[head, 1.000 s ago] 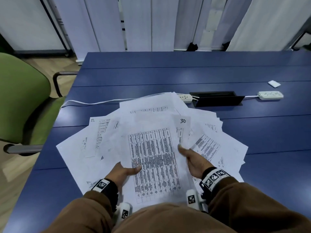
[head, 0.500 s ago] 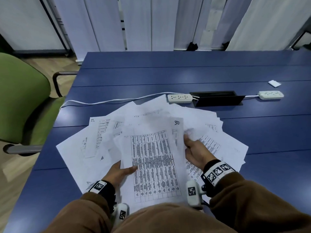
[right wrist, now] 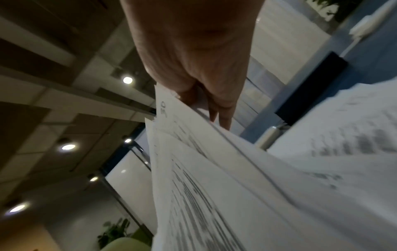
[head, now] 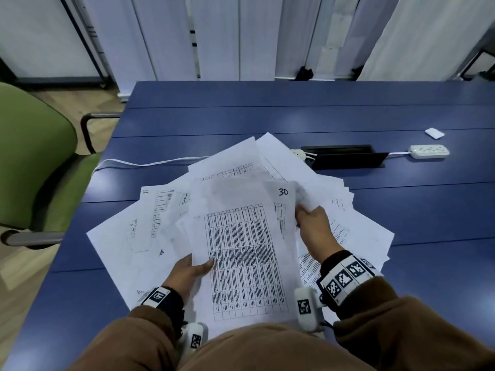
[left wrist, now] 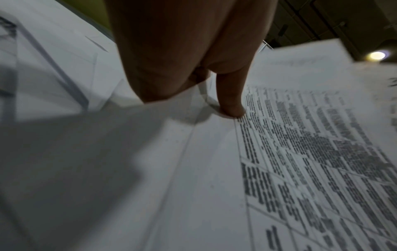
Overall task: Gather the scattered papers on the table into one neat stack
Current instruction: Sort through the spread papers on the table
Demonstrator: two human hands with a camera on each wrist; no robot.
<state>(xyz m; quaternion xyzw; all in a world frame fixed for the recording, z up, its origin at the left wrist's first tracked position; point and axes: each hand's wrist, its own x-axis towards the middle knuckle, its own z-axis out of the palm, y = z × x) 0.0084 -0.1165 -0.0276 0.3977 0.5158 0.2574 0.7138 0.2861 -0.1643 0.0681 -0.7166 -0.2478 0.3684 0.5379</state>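
Looking down through the head camera, I see both hands on a lifted bundle of papers (head: 241,253) above the blue table (head: 401,210): the left hand (head: 187,273) pinches its left edge, thumb on top of the printed table, and the right hand (head: 312,226) grips the right edge higher up. More loose sheets (head: 120,236) lie fanned out on the table beneath and to both sides.

The left wrist view adds what the head view hides: the thumb (left wrist: 231,101) pressing down just at the border of the printed grid, with the other fingers out of sight under the paper. The right wrist view shows the bundle edge-on, several sheets thick, clamped between thumb and fingers (right wrist: 223,117).

Handwritten "30" (head: 283,192) marks the top sheet's corner (it reads in the right wrist view too, sideways). Another sheet carries a small handwritten number I can't read for certain. The grid's print is too fine and blurred to read. Behind the papers, a white power strip (head: 430,151) lies beside a black cable hatch (head: 345,158); a second strip is mostly covered.
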